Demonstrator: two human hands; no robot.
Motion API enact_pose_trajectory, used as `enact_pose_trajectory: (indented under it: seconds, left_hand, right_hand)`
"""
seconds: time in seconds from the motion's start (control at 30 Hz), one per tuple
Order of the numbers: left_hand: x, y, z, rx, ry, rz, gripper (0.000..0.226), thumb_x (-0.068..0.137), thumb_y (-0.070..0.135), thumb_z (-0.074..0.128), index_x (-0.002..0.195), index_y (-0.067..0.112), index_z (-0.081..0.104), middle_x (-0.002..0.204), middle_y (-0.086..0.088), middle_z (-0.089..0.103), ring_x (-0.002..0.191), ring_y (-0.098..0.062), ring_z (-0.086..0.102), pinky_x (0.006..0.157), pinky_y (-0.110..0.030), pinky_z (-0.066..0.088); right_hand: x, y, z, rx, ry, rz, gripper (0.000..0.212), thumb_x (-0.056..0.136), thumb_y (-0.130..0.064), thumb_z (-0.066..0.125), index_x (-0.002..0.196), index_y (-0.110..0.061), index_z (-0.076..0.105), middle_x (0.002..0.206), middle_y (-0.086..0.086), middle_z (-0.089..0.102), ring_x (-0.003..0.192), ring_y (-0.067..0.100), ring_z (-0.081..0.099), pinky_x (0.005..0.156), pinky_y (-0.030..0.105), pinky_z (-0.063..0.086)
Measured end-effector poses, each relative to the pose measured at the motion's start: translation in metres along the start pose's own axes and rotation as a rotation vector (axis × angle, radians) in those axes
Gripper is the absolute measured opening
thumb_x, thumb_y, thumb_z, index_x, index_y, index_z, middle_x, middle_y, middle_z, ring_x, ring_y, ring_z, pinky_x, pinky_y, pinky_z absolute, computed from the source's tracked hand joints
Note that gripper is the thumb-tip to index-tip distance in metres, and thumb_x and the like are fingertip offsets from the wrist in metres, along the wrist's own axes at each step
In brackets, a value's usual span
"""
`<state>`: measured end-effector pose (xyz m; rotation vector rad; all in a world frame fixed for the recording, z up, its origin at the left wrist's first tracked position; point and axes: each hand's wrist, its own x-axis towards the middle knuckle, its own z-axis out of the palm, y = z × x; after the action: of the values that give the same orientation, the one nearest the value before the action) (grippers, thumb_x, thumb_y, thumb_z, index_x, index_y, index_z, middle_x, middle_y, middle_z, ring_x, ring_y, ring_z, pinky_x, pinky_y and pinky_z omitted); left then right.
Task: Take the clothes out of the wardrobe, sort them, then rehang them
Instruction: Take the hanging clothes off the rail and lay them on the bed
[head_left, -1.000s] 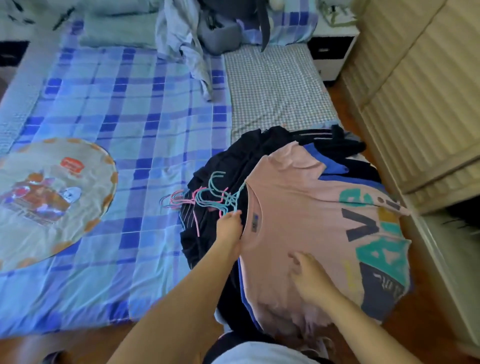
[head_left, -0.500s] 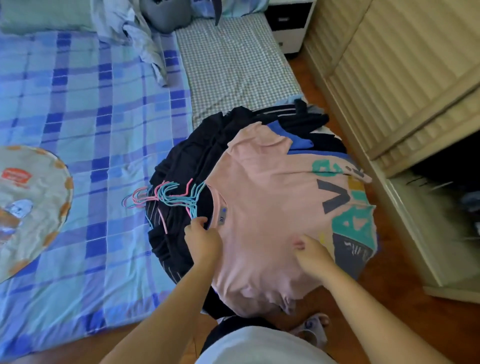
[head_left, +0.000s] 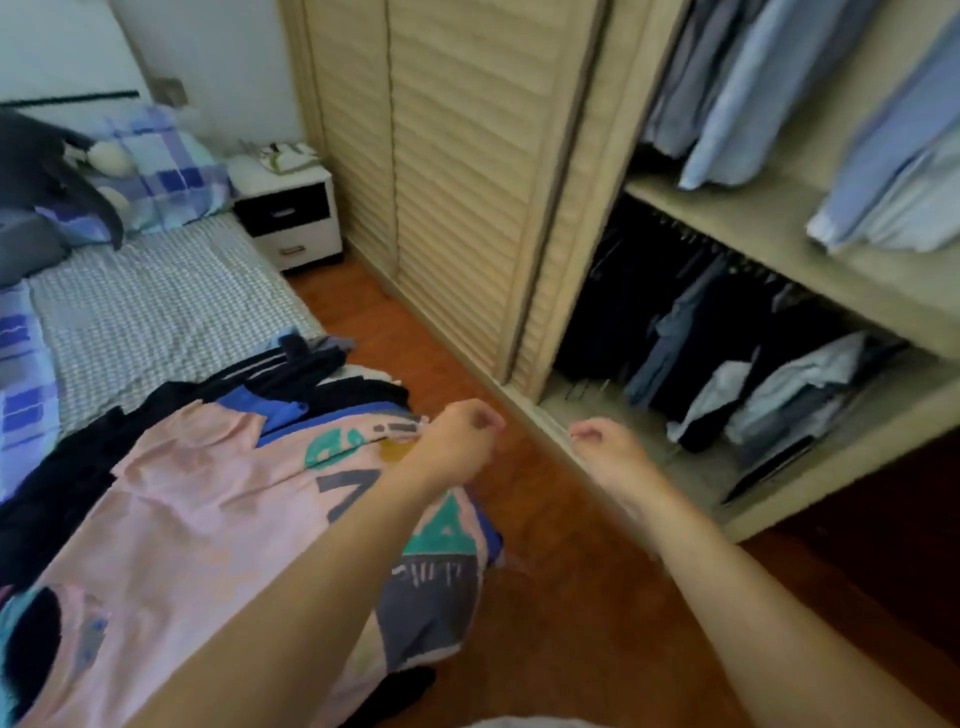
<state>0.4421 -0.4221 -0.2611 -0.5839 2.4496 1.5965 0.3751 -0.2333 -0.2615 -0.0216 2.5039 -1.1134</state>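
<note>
Bedroom with an orange-brown wooden floor (head_left: 561, 597), a bed (head_left: 156, 306) on the left and a pale wood wardrobe (head_left: 810, 223) on the right, its louvred sliding door (head_left: 457, 171) pushed aside so the inside shows.

Both hands are up in the air over the floor gap between bed and wardrobe, holding nothing. The left hand (head_left: 460, 441) has its fingers loosely curled in, hovering just past the right edge of the clothes pile. The right hand (head_left: 605, 447) is also loosely curled and empty, close to the wardrobe's bottom rail. The shot is pretty blurry, so finer finger detail is hard to make out.

The pile of clothes (head_left: 291, 374) sits on the near right corner of the bed, hanging over the edge. On top is a pink t-shirt (head_left: 208, 519) with big teal and dark letters; under it you can see a blue garment (head_left: 275, 410) and several dark ones.

Inside the wardrobe, light blue shirts (head_left: 769, 88) hang in the upper section, and dark trousers (head_left: 691, 322) plus some pale items hang under the shelf.

Further back, a white nightstand (head_left: 291, 218) with a black drawer stands at the head of the bed, next to a blue plaid pillow (head_left: 161, 171).
</note>
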Motion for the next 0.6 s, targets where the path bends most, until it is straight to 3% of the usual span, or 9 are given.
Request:
enact_pose_trajectory:
  seconds: [0.13, 0.23, 0.3, 0.37, 0.47, 0.6]
  left_hand:
    - [0.025, 0.177, 0.029, 0.030, -0.065, 0.315, 0.018, 0.101, 0.012, 0.051, 0.104, 0.012, 0.068, 0.079, 0.003, 0.066, 0.069, -0.015, 0.061, 0.048, -0.012, 0.042]
    - [0.038, 0.298, 0.032, 0.092, -0.022, 0.550, 0.015, 0.097, 0.012, 0.055, 0.095, 0.018, 0.068, 0.080, 0.002, 0.069, 0.074, -0.016, 0.068, 0.051, -0.012, 0.045]
    - [0.045, 0.374, 0.032, 0.149, -0.005, 0.697, 0.014, 0.094, 0.012, 0.058, 0.091, 0.020, 0.070, 0.079, 0.000, 0.071, 0.067, -0.011, 0.068, 0.058, -0.017, 0.050]
    - [0.051, 0.444, 0.031, 0.197, -0.023, 0.806, 0.015, 0.092, 0.009, 0.057, 0.094, 0.016, 0.071, 0.080, -0.002, 0.072, 0.060, -0.006, 0.065, 0.054, -0.018, 0.051]
    - [0.068, 0.533, 0.027, 0.301, 0.057, 0.944, 0.018, 0.095, 0.011, 0.054, 0.099, 0.009, 0.071, 0.091, -0.006, 0.074, 0.075, -0.014, 0.069, 0.047, -0.013, 0.045]
    - [0.121, 0.599, 0.027, 0.354, 0.145, 1.075, 0.019, 0.096, 0.014, 0.053, 0.096, 0.011, 0.072, 0.089, -0.006, 0.073, 0.084, -0.021, 0.070, 0.072, -0.033, 0.058]
  right_hand:
    - [0.016, -0.042, -0.186, -0.047, 0.264, -0.167, 0.018, 0.098, -0.021, 0.054, 0.111, -0.023, 0.066, 0.105, -0.005, 0.064, 0.091, 0.012, 0.058, 0.080, 0.028, 0.043]
    - [0.011, -0.079, -0.302, -0.124, 0.496, -0.314, 0.014, 0.095, -0.020, 0.058, 0.103, -0.025, 0.068, 0.098, -0.006, 0.064, 0.094, 0.012, 0.059, 0.081, 0.023, 0.039]
    - [0.008, -0.102, -0.365, -0.196, 0.605, -0.379, 0.012, 0.094, -0.022, 0.058, 0.095, -0.032, 0.064, 0.096, -0.007, 0.064, 0.095, 0.014, 0.060, 0.080, 0.024, 0.040]
    - [0.007, -0.126, -0.415, -0.292, 0.648, -0.391, 0.010, 0.095, -0.024, 0.055, 0.094, -0.031, 0.063, 0.099, -0.006, 0.066, 0.097, 0.016, 0.061, 0.082, 0.028, 0.045]
    - [0.009, -0.159, -0.472, -0.416, 0.754, -0.393, 0.015, 0.096, -0.024, 0.053, 0.100, -0.020, 0.067, 0.104, 0.000, 0.067, 0.101, 0.022, 0.062, 0.087, 0.034, 0.050]
    - [0.032, -0.189, -0.517, -0.455, 0.841, -0.407, 0.016, 0.097, -0.019, 0.050, 0.101, -0.021, 0.065, 0.098, -0.007, 0.061, 0.098, 0.016, 0.059, 0.079, 0.028, 0.046]
